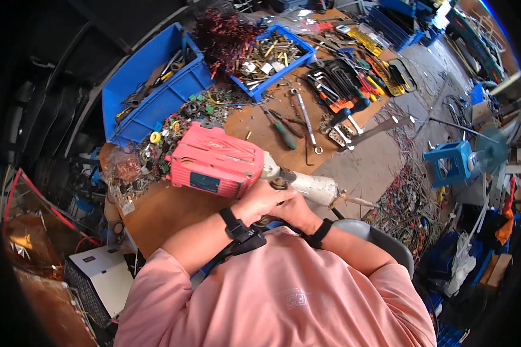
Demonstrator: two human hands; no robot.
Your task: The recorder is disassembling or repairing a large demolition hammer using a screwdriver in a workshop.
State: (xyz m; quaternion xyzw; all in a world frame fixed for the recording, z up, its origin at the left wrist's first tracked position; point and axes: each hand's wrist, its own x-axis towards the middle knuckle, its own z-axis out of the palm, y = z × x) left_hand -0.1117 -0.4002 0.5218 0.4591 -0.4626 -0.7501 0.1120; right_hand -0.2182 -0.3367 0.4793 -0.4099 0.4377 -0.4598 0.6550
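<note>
A demolition hammer with a scuffed red housing lies over the near edge of the wooden table. Its pale metal barrel and pointed chisel stick out to the right, beyond the tabletop. My left hand is closed around the dark part at the tool's neck, between housing and barrel. Close against it, my right hand grips the same area; its fingers are partly hidden. Both wrists wear black straps.
Behind the hammer lie a combination wrench, a green-handled screwdriver and a hex key set. Blue bins hold tools and metal parts. Scrap heaps line the table's left side; tangled wires and a blue stool stand right.
</note>
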